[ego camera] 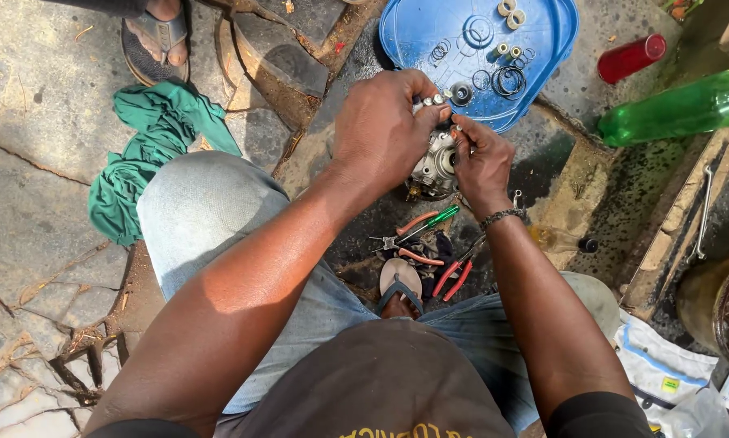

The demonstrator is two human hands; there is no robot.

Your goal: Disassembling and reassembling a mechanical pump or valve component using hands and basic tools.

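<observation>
The small metal pump body (434,165) sits between your two hands, just off the 7 o'clock edge of the blue tray (413,32). Your left hand (381,130) wraps over its top from 9 o'clock, fingers curled shut on the casting. Your right hand (480,161) meets it from 3 o'clock, fingertips pinched against its face; whether they hold a small part there you cannot tell. In the tray at 12 o'clock lie black O-rings (506,81) and small rollers (510,12). At 6 o'clock, on the ground by your sandalled foot (400,285), lie orange-handled pliers (455,277) and a green screwdriver (437,217). A green bottle (681,109) lies at 2 o'clock, a green cloth (158,146) at 9 o'clock.
</observation>
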